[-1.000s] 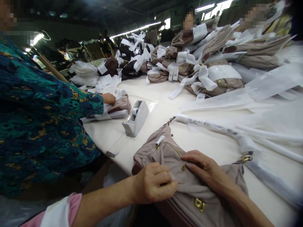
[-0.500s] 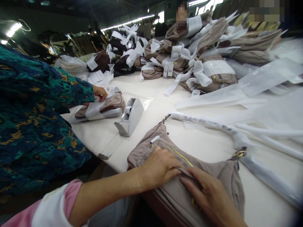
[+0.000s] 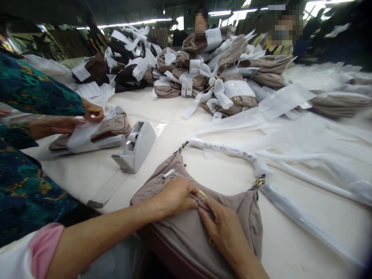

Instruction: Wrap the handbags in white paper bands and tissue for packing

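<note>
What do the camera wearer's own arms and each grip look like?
Left grip and right grip are bare hands, no glove or watch showing. The left forearm emerges from a white sleeve edged pink; the right forearm shows no sleeve.

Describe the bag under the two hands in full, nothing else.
The bag looks like soft taupe cloth, finely ribbed in front, with a reddish-brown base. It lies front up on the white table, its white-wrapped strap curving away from the person. A gold ring sits at the strap's right end; some gold zip shows. Left hand and right hand pinch a front fold.
</note>
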The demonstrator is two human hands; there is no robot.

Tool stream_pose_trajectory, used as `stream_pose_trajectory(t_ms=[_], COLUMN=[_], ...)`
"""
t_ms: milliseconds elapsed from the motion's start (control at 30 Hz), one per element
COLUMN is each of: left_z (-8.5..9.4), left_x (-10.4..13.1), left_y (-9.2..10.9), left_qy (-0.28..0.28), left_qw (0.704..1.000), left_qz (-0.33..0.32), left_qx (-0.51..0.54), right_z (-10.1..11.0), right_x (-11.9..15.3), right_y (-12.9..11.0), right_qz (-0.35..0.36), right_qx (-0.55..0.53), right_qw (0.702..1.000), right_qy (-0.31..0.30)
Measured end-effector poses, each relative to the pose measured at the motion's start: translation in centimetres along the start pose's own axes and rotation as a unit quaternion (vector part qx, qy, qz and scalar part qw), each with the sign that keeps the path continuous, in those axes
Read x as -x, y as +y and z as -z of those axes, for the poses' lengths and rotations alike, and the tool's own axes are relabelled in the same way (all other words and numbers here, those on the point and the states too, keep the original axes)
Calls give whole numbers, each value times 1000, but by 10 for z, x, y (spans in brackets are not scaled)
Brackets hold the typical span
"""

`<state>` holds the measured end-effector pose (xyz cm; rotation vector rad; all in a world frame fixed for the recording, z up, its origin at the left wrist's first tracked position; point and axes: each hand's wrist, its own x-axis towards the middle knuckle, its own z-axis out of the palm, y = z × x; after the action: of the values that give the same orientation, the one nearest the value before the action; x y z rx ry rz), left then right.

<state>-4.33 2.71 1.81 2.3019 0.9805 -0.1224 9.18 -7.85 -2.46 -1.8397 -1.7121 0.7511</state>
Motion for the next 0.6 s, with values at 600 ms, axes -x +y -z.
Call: stream_pose_trajectory(t_ms=[600], left_z=[18], left_x=[-8], left_y=[11], left_qy=[33], left_qw=[978], left_qz=[-1], left_qx=[-208], right_z=[62], right_x=[29], right_y=[82], right_qz=[34], right_qx=[194], right_qw=[948], right_qy=[251])
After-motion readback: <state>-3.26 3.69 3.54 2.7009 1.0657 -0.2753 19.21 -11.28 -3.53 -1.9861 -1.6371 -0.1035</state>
